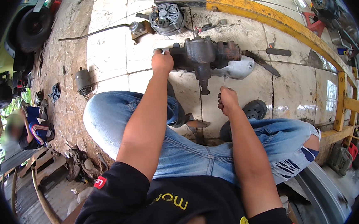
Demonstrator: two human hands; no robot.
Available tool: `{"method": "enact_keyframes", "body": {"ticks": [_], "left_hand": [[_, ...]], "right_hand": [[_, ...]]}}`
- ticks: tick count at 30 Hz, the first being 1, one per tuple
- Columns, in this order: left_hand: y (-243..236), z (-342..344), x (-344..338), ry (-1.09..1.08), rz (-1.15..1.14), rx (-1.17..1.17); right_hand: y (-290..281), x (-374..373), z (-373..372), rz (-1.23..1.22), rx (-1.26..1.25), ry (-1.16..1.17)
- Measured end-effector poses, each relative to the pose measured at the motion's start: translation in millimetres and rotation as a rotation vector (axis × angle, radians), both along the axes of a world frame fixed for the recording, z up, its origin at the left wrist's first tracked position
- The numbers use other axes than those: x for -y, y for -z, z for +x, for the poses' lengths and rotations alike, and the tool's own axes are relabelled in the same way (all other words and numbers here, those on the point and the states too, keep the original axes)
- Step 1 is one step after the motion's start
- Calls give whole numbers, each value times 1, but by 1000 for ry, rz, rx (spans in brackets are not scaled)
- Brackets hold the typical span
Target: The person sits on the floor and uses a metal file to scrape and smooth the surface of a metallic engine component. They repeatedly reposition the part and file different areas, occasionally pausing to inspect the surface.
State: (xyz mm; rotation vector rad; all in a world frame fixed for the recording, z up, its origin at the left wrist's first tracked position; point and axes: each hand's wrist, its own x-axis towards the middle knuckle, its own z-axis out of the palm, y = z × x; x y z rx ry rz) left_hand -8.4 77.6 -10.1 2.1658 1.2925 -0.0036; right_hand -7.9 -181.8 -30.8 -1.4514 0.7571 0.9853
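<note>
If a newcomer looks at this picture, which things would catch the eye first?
Probably the dark metal machine part in the upper middle, with the left hand at its left end and the right hand below its right side. Next may come the long yellow beam curving across the upper right, then the round silver part above and left of the dark one.

This is a vehicle workshop. One can see a gear housing (201, 52), an alternator (166, 18) and big tyres (34, 27).
</note>
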Motion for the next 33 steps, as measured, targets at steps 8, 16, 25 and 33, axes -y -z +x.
{"method": "enact_keyframes", "body": {"ticks": [8, 16, 25, 33], "left_hand": [[19, 5, -14, -83, -163, -84], [18, -7, -19, -119, -413, 43], [0, -2, -7, -84, -233, -68], [-4, 7, -4, -123, -275, -83]], "right_hand": [[9, 9, -4, -172, 401, -89], [11, -22, -9, -484, 623, -248], [10, -2, -13, -462, 830, -714], [20, -1, -7, -649, 821, -674]]}}
